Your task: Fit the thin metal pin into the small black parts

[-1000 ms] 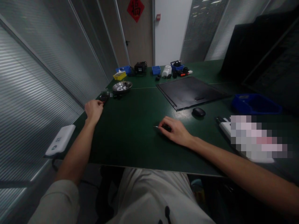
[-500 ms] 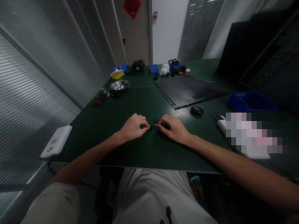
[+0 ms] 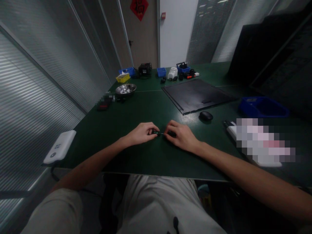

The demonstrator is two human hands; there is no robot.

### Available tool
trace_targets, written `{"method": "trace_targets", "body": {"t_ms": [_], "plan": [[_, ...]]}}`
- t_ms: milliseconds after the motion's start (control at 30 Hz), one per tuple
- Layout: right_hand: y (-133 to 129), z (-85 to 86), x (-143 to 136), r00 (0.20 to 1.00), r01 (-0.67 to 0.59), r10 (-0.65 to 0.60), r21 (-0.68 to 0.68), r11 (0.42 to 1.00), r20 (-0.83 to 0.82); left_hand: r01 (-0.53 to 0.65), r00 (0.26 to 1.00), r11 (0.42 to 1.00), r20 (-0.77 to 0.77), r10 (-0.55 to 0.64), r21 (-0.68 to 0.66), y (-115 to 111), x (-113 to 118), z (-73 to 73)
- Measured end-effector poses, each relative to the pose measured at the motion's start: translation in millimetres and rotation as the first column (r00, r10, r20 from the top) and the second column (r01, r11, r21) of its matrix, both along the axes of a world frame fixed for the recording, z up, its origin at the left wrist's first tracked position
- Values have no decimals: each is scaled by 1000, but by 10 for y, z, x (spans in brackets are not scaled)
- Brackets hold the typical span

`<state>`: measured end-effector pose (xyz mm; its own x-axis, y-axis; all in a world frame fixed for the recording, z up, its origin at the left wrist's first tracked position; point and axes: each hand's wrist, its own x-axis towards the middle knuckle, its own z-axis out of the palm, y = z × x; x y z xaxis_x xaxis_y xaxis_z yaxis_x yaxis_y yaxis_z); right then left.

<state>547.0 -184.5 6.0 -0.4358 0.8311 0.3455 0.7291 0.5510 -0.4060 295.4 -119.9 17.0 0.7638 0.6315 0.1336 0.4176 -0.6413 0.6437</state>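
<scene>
Both hands rest low over the green table (image 3: 141, 110), close together near its middle. My left hand (image 3: 142, 133) is closed, thumb and fingers pinching a small black piece (image 3: 156, 132). Facing it, my right hand (image 3: 181, 135) is closed around a dark slim tool (image 3: 172, 133) with a thin metal shaft. That shaft points left and its end is at or very near the black piece; whether they touch is too small to tell.
A black mouse (image 3: 206, 116) and a black mat (image 3: 195, 94) lie beyond my right hand. At the right are a blue tray (image 3: 263, 107) and a blurred white item (image 3: 258, 139). A metal bowl (image 3: 125, 89) stands back left; a white device (image 3: 59, 147) is at the left edge.
The gap between my hands is smaller, and the metal shaft is now closer to the black piece. More of the black piece shows between my left fingers.
</scene>
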Motion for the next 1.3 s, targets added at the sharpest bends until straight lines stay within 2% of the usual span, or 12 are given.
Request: {"method": "trace_targets", "body": {"t_ms": [200, 433, 600, 933, 1300], "plan": [[8, -18, 17, 1000, -15, 15, 7, 1000, 13, 25, 999, 1000, 28, -25, -1, -20, 6, 24], [25, -44, -15, 998, -21, 21, -7, 1000, -57, 55, 998, 998, 24, -55, 1, 21, -4, -32], [22, -46, -31, 999, -35, 35, 2, 999, -38, 53, 998, 999, 29, -54, 11, 25, -9, -31], [-13, -28, -63, 998, -62, 62, 16, 998, 19, 131, 989, 981, 52, -140, 142, -43, 44, -60], [14, -40, -36, 996, -86, 86, -3, 996, -35, 94, 991, 989, 88, -105, 117, -35, 49, -43]]}}
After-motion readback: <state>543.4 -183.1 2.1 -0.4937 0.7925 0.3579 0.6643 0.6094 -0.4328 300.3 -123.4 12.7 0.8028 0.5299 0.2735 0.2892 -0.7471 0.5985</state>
